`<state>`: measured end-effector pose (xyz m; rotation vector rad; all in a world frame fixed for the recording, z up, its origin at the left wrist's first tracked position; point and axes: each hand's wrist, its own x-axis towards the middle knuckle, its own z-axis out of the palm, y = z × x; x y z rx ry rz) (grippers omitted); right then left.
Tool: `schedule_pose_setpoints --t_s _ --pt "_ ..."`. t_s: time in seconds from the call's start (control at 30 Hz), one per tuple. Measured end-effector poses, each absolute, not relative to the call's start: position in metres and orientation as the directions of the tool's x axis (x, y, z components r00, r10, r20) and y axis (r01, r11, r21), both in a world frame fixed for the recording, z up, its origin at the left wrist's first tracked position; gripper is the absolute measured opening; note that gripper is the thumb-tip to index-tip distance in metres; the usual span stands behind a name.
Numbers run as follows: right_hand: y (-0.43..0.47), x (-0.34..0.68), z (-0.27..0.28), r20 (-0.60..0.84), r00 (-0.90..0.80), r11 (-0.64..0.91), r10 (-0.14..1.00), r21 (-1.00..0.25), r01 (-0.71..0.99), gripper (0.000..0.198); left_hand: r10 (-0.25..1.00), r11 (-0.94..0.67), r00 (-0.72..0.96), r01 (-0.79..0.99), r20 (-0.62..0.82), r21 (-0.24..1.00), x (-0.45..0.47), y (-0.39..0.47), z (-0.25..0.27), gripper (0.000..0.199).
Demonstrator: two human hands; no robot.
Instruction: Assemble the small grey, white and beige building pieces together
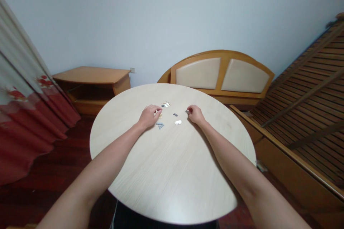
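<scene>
My left hand [149, 115] rests on the left of the round table, its thumb and fingers drawn together in a pinch. Whatever lies between those fingertips is too small to make out. Close beside them are small tan pieces [160, 116], partly hidden by the hand, and a group of flat grey-blue pieces [160, 125] lies just below. On the right, my right hand [196, 114] is closed with its fingertips on a small dark grey piece [187, 111]. Between the hands lie several small dark pieces [175, 115] and some white flat pieces [178, 122].
Farther back on the round table [172, 171] is a mixed cluster of white, dark and tan pieces [166, 105]. Behind stand a wooden cabinet [94, 75] and a padded headboard [223, 73]. Slatted wood [309, 89] leans at the right; a curtain [29, 114] hangs at left.
</scene>
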<state>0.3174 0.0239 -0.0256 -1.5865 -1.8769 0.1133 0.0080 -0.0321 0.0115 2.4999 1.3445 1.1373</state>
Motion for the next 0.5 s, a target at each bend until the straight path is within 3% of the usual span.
schedule_pose_setpoints --t_s 0.2,0.33,0.5 --pt "-0.002 0.286 -0.013 0.587 -0.105 0.498 0.802 -0.563 0.659 0.010 0.737 -0.634 0.384 0.680 0.557 0.369 0.015 -0.035 0.008 0.020" --pt "-0.027 0.247 0.001 0.639 -0.307 0.689 0.706 -0.519 0.506 0.005 0.700 -0.687 0.462 0.644 0.544 0.337 0.021 -0.038 0.007 0.021" --pt "-0.043 0.226 0.004 0.685 -0.354 0.760 0.637 -0.478 0.441 0.008 0.696 -0.695 0.487 0.641 0.527 0.325 0.023 -0.038 0.007 0.017"
